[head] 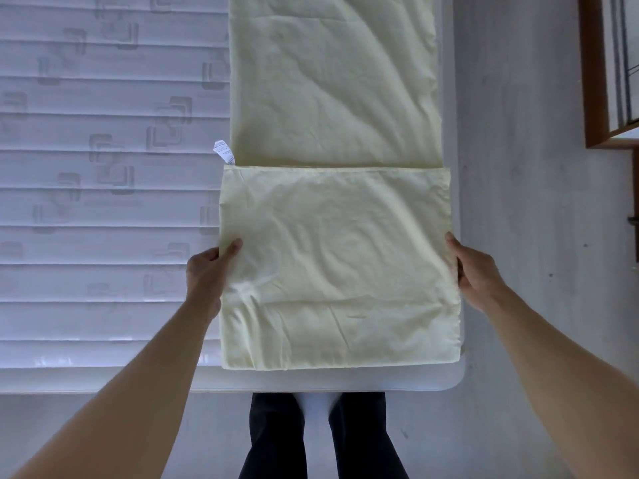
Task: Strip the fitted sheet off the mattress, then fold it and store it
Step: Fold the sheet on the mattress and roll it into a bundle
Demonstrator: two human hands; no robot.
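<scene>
The pale yellow fitted sheet [332,98] lies as a long folded strip along the right side of the bare white quilted mattress [103,167]. Its near end is folded over into a square panel [339,264] on top of the strip, close to the mattress's front edge. My left hand [207,274] grips the panel's left edge, thumb on top of the cloth. My right hand [473,271] grips the right edge, with its fingers tucked under the fabric. A white care label [223,152] sticks out at the strip's left edge, just beyond the panel.
The mattress's rounded front right corner [453,382] is just below the sheet. Grey floor [518,167] runs along the right side, with a wooden-framed piece of furniture [598,81] at the far right. My dark trouser legs [321,437] stand at the mattress's front edge.
</scene>
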